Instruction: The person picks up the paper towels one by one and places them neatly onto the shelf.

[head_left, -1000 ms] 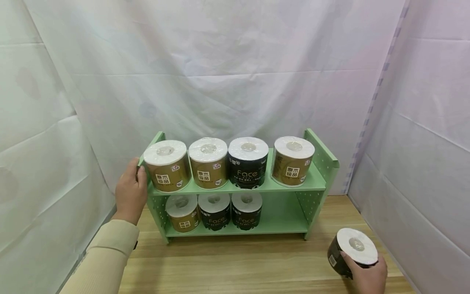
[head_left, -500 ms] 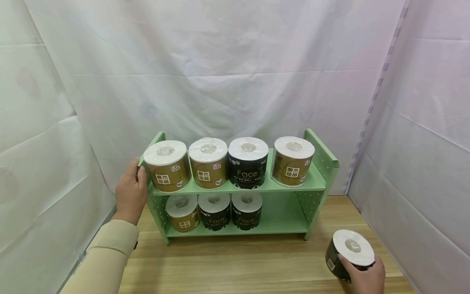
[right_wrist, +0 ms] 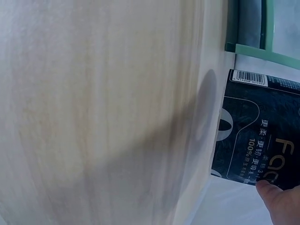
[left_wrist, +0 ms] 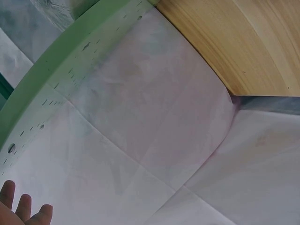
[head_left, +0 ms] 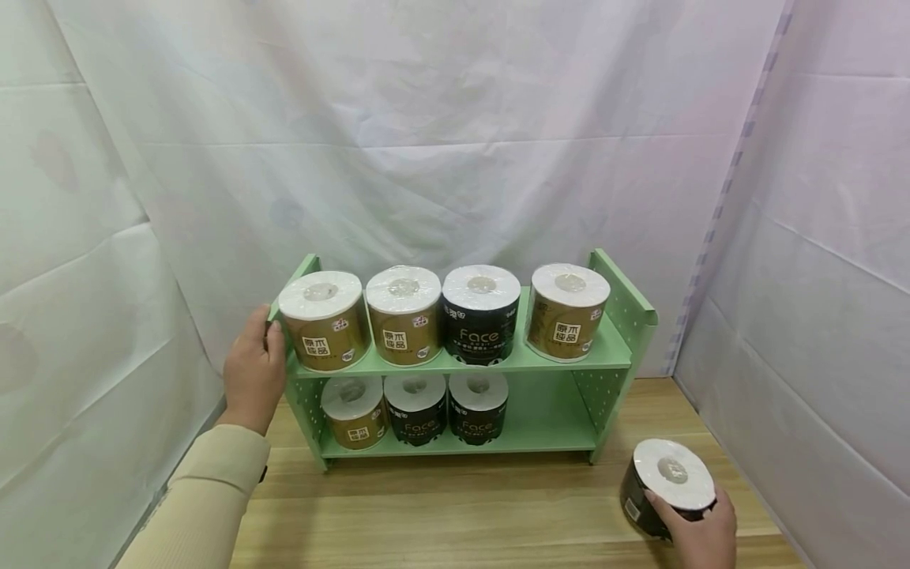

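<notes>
In the head view my left hand [head_left: 253,370] rests at the left side panel of a green two-tier shelf [head_left: 455,451]. In the left wrist view its fingers [left_wrist: 24,206] extend beside the panel's outer face. My right hand [head_left: 705,531] grips a black-wrapped toilet paper roll [head_left: 674,474] from its near right side, low over the table. In the right wrist view, my thumb [right_wrist: 268,191] presses on the printed wrapper of that roll. Its white end faces up and leans slightly toward me.
On the upper tier stand gold-wrapped rolls [head_left: 405,316] and a black one [head_left: 481,316], with a gap before the rightmost gold roll [head_left: 567,312]. Below are a gold roll [head_left: 353,413] and two black ones. White curtains [head_left: 455,118] enclose the wooden table [head_left: 441,514].
My right hand has shifted slightly left with the black toilet paper roll in its grip. The left hand and the shelf have stayed put.
</notes>
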Demonstrator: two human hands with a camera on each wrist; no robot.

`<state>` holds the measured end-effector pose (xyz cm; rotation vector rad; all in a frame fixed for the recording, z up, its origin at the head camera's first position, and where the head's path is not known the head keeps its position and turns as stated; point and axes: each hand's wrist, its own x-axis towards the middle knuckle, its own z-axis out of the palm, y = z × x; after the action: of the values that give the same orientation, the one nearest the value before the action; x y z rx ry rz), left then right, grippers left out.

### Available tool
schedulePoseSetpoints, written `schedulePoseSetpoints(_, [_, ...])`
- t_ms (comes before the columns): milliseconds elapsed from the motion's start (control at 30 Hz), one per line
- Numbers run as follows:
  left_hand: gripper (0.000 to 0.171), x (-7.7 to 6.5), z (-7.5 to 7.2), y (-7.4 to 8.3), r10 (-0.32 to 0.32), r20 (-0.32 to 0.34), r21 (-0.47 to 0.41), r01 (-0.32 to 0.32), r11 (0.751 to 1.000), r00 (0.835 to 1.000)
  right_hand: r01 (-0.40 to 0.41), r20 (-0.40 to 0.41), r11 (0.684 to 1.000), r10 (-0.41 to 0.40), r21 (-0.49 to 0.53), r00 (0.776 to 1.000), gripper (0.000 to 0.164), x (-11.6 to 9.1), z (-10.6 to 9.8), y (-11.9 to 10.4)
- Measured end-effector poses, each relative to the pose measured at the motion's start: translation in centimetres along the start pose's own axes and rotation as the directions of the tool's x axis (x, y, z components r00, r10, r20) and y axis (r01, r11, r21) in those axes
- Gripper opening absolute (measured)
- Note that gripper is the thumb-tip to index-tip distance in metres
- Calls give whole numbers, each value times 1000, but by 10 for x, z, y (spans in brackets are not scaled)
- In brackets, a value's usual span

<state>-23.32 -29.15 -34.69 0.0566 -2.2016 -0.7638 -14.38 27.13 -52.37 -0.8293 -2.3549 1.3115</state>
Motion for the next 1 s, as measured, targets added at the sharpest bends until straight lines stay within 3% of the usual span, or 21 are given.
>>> schedulePoseSetpoints(400, [29,0,1,-1,-3,4,-4,3,1000,1000,35,40,999,-36,28,999,103,-9,0,-10])
schedulePoseSetpoints(633, [28,1,1,-1,-1,-1,-8,1,1000,1000,25,107,999,-28,24,994,109,-13,2,-20])
schedulePoseSetpoints(1000, [30,0,1,-1,-3,1,-7,3,1000,1000,88,147,994,-97,68,984,106,-26,6,-30])
